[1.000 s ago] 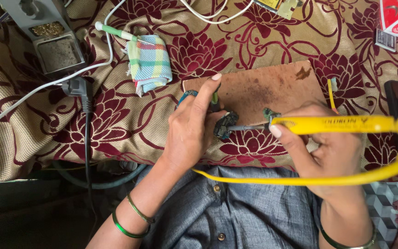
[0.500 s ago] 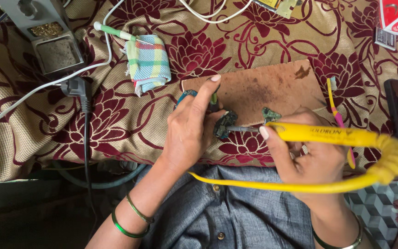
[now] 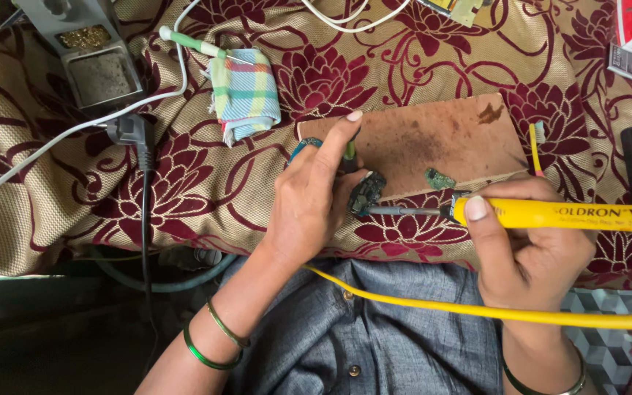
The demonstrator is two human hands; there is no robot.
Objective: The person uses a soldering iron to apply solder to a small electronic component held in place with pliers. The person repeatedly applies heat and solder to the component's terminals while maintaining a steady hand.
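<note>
The fingers of the right hand [image 3: 532, 241] are wrapped around the yellow handle of a soldering iron [image 3: 550, 215], thumb pressed on top near the front collar. The iron lies almost level across the picture: its handle runs off to the right edge, and its thin metal tip points left, a shade downward. The tip meets the lower edge of a small dark circuit board [image 3: 366, 192], as far as the view shows.

The left hand [image 3: 314, 201] pinches that circuit board between thumb and fingers, with the forefinger stretched up and to the right over the corner of a brown wooden board [image 3: 433, 143]. The small board stands tilted, its long side running from upper right to lower left, just off the wooden board's lower left edge. A green-tipped tool is partly hidden behind the forefinger; what kind it is cannot be told.

A second small green chip [image 3: 439, 178] lies on the wooden board near its lower edge, just above the iron's tip end. The iron's yellow cord [image 3: 477, 311] sweeps from beneath the left wrist across the grey shirt to the right edge.

Farther out, on the maroon-flowered cloth [image 3: 206, 197], a checked rag [image 3: 245, 93] lies folded, with a green and white toothbrush [image 3: 188, 42] touching its upper corner. A grey metal stand [image 3: 85, 51] sits at the upper left, and a black plug [image 3: 132, 132] on a white cable lies below it. A yellow toothbrush [image 3: 535, 146] rests beside the wooden board's right edge.
</note>
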